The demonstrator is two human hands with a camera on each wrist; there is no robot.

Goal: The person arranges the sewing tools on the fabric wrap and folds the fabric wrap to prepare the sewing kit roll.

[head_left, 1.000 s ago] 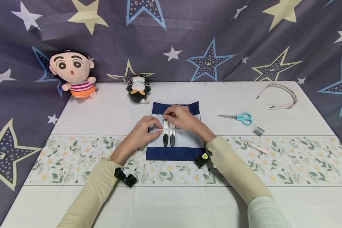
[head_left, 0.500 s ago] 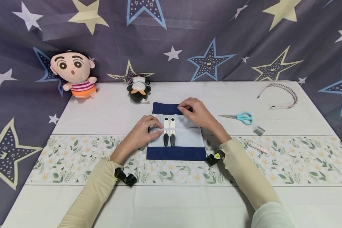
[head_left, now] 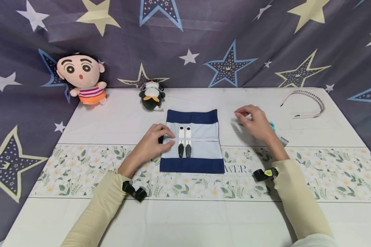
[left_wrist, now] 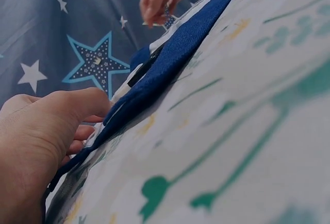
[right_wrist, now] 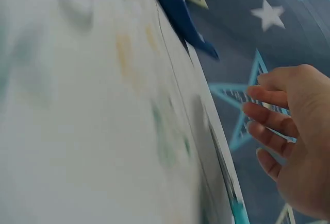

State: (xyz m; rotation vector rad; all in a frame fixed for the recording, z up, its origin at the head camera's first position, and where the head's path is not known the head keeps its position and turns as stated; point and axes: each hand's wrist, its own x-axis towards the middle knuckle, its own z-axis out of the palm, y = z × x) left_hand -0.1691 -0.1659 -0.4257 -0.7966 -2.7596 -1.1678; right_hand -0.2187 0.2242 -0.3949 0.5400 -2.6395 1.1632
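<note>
Right hand free over the scissors, left hand at the cloth's edge

The left hand [head_left: 153,140] sits at the left edge of a navy and pale blue cloth [head_left: 191,165], thumb and forefinger curved near the end of its narrow white band [head_left: 205,139]; whether they pinch it, I cannot tell. The right hand [head_left: 256,124] grasps nothing: it hangs loosely curled to the right of the cloth, partly covering the scissors [head_left: 272,126], whose turquoise handle peeks out beside the wrist.

The cloth lies spread flat on the middle of the table [head_left: 185,223], navy along its near and far borders. Two slim white tools [head_left: 188,150] with black near ends lie side by side on its pale middle, the band crossing over them.

A grey spool [head_left: 284,141] is just beside the right forearm, and a headband [head_left: 321,103] rests farther off at the right. Beyond the cloth, to the left, are a penguin plush [head_left: 152,96] and a doll [head_left: 91,92] in a striped top. A star-patterned curtain [head_left: 201,37] hangs behind.
</note>
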